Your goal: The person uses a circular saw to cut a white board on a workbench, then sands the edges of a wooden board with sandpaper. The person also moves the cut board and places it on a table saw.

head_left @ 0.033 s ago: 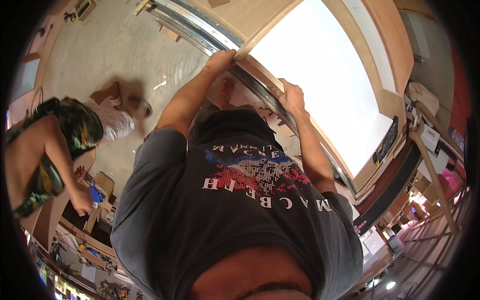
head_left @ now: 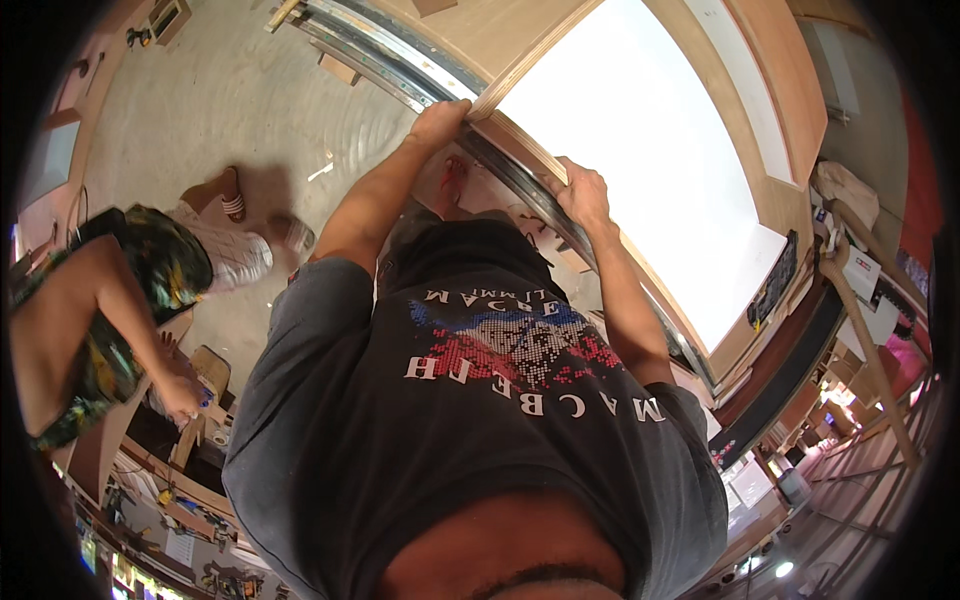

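A plywood frame (head_left: 522,142) surrounds a bright white panel (head_left: 640,170) on the work surface before me. My left hand (head_left: 440,122) is closed at the frame's near left corner, next to a dark metal rail (head_left: 510,172). Farther right along the same near edge, my right hand (head_left: 582,195) grips the frame, its thumb lying on top by the white panel. The fingers of both hands are partly hidden below the edge.
Long metal rails (head_left: 400,62) run off to the far left. On the left, a co-worker (head_left: 165,255) in a dark patterned garment reaches toward a bench (head_left: 210,370). A pale bag (head_left: 848,195) and a wooden pole (head_left: 865,320) stand at right.
The co-worker at left has shifted slightly to the right, and that person's hand has moved right. My hands and the frame have not visibly moved.
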Motion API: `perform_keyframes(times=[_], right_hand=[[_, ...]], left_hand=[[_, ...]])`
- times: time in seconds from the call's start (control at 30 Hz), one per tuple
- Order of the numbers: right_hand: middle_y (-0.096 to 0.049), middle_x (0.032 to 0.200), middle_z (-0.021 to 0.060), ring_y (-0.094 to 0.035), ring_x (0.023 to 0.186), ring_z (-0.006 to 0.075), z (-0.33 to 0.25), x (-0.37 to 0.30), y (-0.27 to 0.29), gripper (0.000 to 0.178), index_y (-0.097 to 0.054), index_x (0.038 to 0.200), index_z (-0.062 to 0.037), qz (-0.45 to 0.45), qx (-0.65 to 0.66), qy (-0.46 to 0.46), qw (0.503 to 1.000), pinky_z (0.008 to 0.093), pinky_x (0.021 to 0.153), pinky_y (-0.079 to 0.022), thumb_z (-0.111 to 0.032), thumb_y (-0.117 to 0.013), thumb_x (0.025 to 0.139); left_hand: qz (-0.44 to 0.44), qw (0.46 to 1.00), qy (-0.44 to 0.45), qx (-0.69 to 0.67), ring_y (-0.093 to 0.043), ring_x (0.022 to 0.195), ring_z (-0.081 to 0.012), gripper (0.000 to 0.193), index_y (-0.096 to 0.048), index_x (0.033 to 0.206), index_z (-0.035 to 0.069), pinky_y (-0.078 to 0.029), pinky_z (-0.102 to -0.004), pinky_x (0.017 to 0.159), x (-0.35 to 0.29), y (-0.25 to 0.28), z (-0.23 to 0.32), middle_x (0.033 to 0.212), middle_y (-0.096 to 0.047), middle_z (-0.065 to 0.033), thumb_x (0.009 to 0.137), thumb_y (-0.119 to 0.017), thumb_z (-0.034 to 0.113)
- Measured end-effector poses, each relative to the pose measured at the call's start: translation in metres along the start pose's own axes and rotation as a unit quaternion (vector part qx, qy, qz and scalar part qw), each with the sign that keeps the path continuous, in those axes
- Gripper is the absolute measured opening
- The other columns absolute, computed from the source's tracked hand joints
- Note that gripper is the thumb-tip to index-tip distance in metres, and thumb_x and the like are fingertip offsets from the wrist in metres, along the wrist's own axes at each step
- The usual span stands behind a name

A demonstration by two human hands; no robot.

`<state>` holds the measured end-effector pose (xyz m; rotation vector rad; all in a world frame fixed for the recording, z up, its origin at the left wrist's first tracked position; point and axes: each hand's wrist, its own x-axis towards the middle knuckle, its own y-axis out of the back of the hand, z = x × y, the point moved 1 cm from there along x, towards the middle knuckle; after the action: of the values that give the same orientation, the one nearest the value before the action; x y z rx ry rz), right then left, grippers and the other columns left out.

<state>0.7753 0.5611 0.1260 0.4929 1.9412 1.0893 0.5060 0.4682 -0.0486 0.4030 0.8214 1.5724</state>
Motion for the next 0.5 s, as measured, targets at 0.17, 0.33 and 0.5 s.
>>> perform_keyframes(times=[0.17, 0.33, 0.5], right_hand=[[-0.075, 0.107, 0.0224, -0.072, 0.099, 0.0408, -0.006, -0.001, 0.005, 0.044, -0.068, 0.133, -0.013, -0.013, 0.015, 0.005, 1.0, 0.0499, 0.09, -0.056, -0.033, -0.071, 0.094], [-0.075, 0.109, 0.0222, -0.072, 0.101, 0.0406, -0.009, 0.006, 0.006, 0.045, -0.068, 0.134, -0.0131, -0.01, -0.003, -0.006, 1.0, 0.0497, 0.091, -0.056, -0.034, -0.071, 0.095], [-0.075, 0.108, 0.0226, -0.072, 0.1, 0.0415, -0.006, 0.008, 0.004, 0.043, -0.069, 0.132, -0.0138, -0.006, 0.001, -0.004, 1.0, 0.0506, 0.09, -0.055, -0.034, -0.072, 0.094]], left_hand=[[-0.01, 1.0, 0.022, -0.005, -0.069, 0.099, -0.0452, 0.022, -0.062, 0.106, 0.005, -0.054, -0.0524, 0.086, 0.003, 0.006, 0.004, 0.099, -0.072, -0.0249, 0.089, -0.069, 0.018], [0.004, 1.0, 0.016, 0.0, -0.069, 0.1, -0.0453, 0.024, -0.062, 0.109, 0.006, -0.054, -0.0528, 0.086, 0.009, 0.004, -0.005, 0.1, -0.072, -0.0247, 0.089, -0.069, 0.018], [0.0, 1.0, 0.009, 0.007, -0.069, 0.1, -0.0451, 0.023, -0.061, 0.109, 0.006, -0.055, -0.0531, 0.086, 0.011, 0.003, -0.006, 0.1, -0.072, -0.0249, 0.09, -0.068, 0.017]])
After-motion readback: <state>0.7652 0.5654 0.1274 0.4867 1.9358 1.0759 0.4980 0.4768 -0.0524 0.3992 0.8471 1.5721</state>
